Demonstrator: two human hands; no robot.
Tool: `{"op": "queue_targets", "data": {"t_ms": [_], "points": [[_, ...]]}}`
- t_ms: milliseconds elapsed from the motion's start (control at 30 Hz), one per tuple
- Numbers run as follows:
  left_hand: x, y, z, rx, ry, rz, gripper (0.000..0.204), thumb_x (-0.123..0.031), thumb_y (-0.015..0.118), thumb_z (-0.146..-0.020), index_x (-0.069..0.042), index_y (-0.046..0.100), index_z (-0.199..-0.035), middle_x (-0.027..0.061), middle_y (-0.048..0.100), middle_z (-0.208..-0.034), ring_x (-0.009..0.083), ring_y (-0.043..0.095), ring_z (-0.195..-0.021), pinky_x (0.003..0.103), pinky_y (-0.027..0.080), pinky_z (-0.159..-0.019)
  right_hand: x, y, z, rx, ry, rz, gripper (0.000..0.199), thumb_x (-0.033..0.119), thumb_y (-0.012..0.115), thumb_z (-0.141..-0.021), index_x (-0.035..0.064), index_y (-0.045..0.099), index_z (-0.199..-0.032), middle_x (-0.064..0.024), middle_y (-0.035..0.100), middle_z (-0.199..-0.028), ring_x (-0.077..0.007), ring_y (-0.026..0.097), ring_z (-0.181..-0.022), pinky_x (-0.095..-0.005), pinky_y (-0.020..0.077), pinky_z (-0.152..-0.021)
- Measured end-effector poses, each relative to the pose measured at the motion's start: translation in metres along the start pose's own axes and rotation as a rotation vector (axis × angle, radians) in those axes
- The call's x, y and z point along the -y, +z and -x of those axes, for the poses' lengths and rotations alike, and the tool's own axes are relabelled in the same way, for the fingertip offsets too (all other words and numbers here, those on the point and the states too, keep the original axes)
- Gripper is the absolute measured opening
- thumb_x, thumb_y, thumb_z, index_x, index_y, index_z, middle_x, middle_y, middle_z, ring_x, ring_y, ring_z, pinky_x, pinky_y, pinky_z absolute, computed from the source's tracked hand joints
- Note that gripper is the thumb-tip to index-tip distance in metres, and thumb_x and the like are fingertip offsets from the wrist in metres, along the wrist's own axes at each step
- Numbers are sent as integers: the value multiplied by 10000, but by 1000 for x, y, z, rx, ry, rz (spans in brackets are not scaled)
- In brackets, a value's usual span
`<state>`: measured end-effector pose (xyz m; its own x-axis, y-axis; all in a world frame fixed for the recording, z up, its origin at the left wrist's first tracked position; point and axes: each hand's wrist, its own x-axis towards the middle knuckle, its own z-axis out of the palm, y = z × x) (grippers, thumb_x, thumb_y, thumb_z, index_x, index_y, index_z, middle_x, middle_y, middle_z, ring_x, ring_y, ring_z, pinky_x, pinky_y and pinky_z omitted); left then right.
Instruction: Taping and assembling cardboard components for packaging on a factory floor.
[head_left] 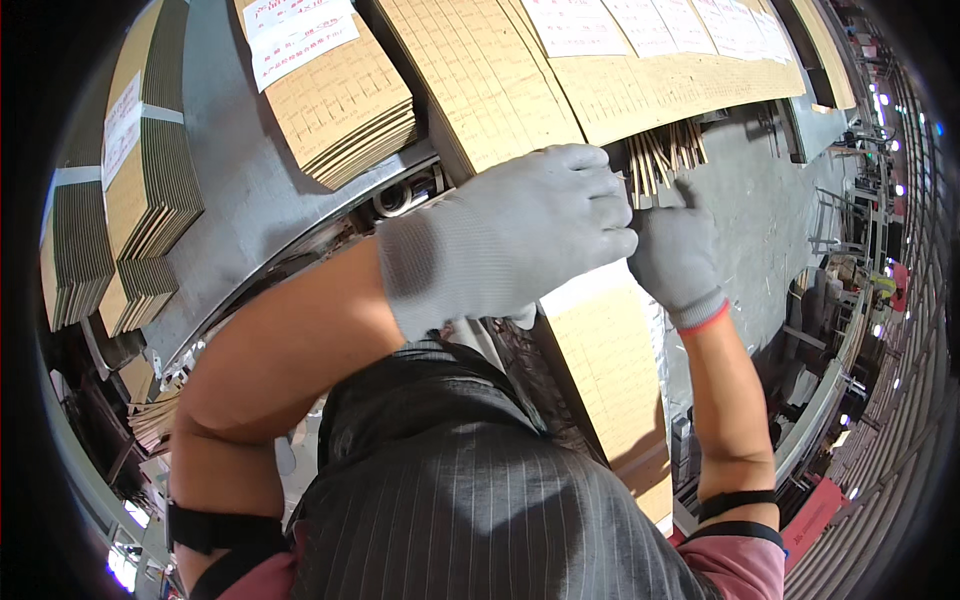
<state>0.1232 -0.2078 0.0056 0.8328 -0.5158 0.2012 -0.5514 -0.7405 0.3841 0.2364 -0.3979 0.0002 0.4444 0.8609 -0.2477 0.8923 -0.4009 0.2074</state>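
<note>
Both gloved hands, left hand (520, 235) and right hand (675, 250), pinch the end of a cardboard sheet bundle (665, 155) (edges fanned). Squaring those edges first would likely keep the grip even. White rectangular labels (300, 35) lie atop neighbouring cardboard stacks (345, 110).

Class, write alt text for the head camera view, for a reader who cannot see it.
Two grey-gloved hands, the left hand and the right hand, meet at the edge of a bundle of flat brown cardboard sheets held up close to the camera. More cardboard stacks, some with white labels, lie on a grey floor beyond, and the person's dark striped apron fills the lower frame.
</note>
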Motion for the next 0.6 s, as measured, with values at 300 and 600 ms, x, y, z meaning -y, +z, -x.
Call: {"op": "queue_targets", "data": {"t_ms": [300, 600], "points": [[-96, 15, 11, -322, -426, 766, 230, -205, 601, -806, -27, 635, -946, 71, 617, -773, 244, 609, -740, 307, 481, -829, 8, -89, 60, -232, -88, -572, 262, 15, 512, -793, 63, 634, -1020, -80, 633, -813, -270, 609, -746, -466, 335, -984], [-36, 20, 159, -351, -746, 725, 253, -187, 569, -907, 18, 658, -787, 140, 643, -806, 178, 633, -653, 318, 493, -581, -37, -80, -11, -102, 5, -255, 156, 197, 588, -877, 103, 713, -878, -52, 675, -713, -202, 650, -720, -379, 356, -946]]}}
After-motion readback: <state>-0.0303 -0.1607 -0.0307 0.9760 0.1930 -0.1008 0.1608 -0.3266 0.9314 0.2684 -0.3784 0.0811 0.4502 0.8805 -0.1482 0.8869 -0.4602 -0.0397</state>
